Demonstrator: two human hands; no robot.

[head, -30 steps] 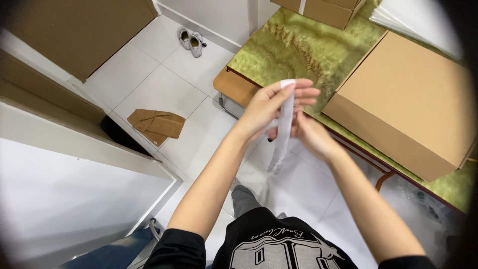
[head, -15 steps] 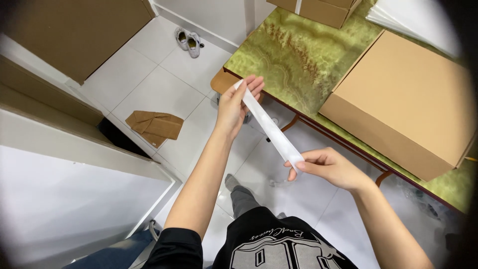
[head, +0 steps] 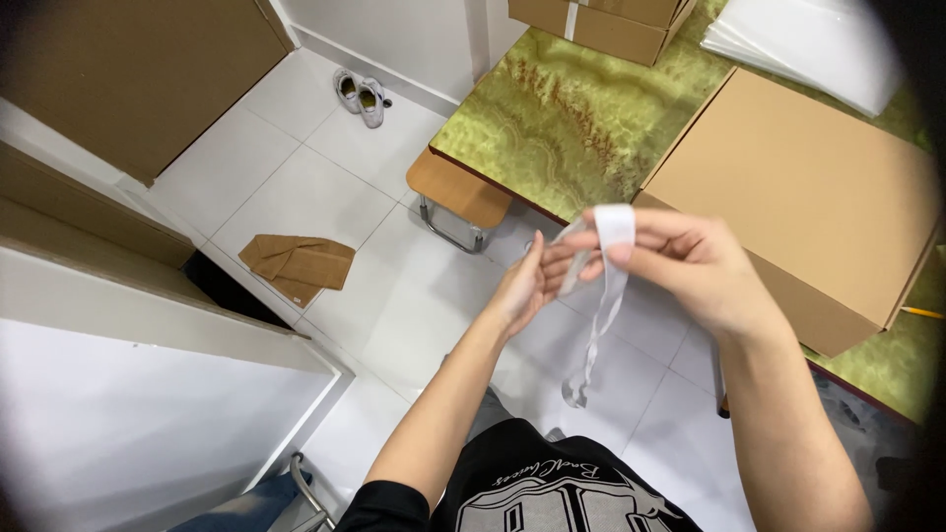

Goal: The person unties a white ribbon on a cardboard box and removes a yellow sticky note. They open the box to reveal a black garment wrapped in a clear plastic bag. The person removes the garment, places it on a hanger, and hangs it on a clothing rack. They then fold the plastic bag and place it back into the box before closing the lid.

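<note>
Two hands meet on one white strip (head: 597, 296), a thin translucent band of tape or plastic that you hold in the air in front of your chest, over the white tiled floor (head: 325, 197) and just short of the table's edge. Your right hand (head: 690, 261) has its top end folded over the fingertips, thumb and forefinger pressed together on it, while the other fingers curl loosely beneath. Your left hand (head: 527, 286) comes in from the side, its fingers (head: 564, 258) lightly bent and touching the strip just below that fold; whether they actually pinch it is not clear. The rest of the strip hangs free, twisting toward its lower end, which suggests it is very light, limp and likely to curl or cling to itself, so it is best taken near an end, between thumb and fingertip, with the length kept taut. Just beyond your right hand a large brown cardboard box (head: 798, 187) lies on the green marbled table (head: 562, 108), with a second box (head: 601, 25) and a stack of clear sheets (head: 808, 44) farther back. A wooden stool (head: 458, 192) stands by the table, a flattened piece of cardboard (head: 301, 264) lies on the floor, and a pair of shoes (head: 360, 94) sits near the wall.
</note>
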